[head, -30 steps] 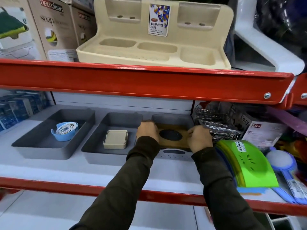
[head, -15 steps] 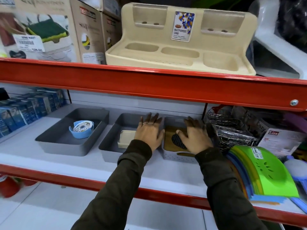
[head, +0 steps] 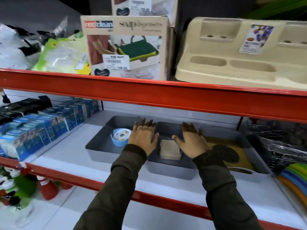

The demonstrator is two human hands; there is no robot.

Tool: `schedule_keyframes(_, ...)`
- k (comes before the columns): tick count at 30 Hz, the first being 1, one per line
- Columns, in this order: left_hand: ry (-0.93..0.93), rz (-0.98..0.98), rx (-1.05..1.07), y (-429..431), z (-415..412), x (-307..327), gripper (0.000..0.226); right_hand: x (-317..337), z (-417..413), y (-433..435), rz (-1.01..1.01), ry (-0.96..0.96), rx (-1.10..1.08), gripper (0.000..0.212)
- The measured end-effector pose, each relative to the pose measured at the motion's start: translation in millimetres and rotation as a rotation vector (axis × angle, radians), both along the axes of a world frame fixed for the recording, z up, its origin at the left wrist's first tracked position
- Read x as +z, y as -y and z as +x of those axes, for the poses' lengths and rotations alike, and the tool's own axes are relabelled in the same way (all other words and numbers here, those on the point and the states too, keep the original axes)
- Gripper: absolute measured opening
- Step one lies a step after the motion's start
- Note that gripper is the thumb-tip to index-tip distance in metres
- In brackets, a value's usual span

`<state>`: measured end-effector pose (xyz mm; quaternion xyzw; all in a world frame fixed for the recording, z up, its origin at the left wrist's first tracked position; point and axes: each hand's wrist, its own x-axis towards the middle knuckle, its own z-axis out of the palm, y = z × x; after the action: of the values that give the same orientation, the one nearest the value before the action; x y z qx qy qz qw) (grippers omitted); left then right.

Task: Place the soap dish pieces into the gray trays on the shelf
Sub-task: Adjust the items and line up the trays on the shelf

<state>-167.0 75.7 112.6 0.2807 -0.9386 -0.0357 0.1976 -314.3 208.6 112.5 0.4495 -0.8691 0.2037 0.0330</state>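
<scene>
Three gray trays stand side by side on the white shelf. The left tray holds a round blue soap dish. A beige square soap dish lies in the middle tray. In the right tray rests a yellow-brown soap dish with a dark mesh oval. My left hand hovers with spread fingers over the wall between the left and middle trays. My right hand is open over the middle tray's right side. Neither hand holds anything.
A red shelf beam runs just above the trays. Blue boxes fill the shelf to the left, wire racks in plastic and colourful dishes to the right. Above stand a cardboard box and a beige stand.
Both hands let go of the yellow-brown dish in the right tray and shifted left over the middle tray. The camera view swung left.
</scene>
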Motion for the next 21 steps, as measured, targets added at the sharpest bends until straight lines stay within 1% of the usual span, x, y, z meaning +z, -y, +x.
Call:
schedule_keyframes(2, 0.003, 0.031, 0.024, 16, 13, 0, 0.053, 2, 18, 19, -0.011, 0.015, 0.017, 0.069)
schedule_keyframes(5, 0.031, 0.053, 0.071, 49, 34, -3, 0.048, 2, 46, 55, 0.001, 0.047, 0.113, 0.066)
schedule_keyframes(9, 0.215, 0.142, 0.118, 90, 50, -5, 0.049, 2, 81, 98, 0.048, 0.015, 0.235, 0.053)
schedule_keyframes(12, 0.339, 0.123, 0.104, 113, 56, -9, 0.056, -1, 100, 129, 0.116, 0.003, 0.291, 0.046)
schedule_keyframes(14, 0.408, 0.12, 0.099, 125, 58, -14, 0.054, -6, 111, 147, 0.167, 0.017, 0.285, 0.046)
schedule_keyframes(18, 0.443, 0.12, 0.122, 130, 58, -20, 0.044, -16, 117, 160, 0.328, -0.021, 0.224, 0.045)
schedule_keyframes(20, 0.418, 0.112, 0.121, 134, 61, -22, 0.04, -19, 118, 163, 0.331, -0.055, 0.186, 0.042)
schedule_keyframes(21, 0.376, 0.122, 0.109, 134, 62, -23, 0.039, -19, 119, 164, 0.297, -0.068, 0.182, 0.04)
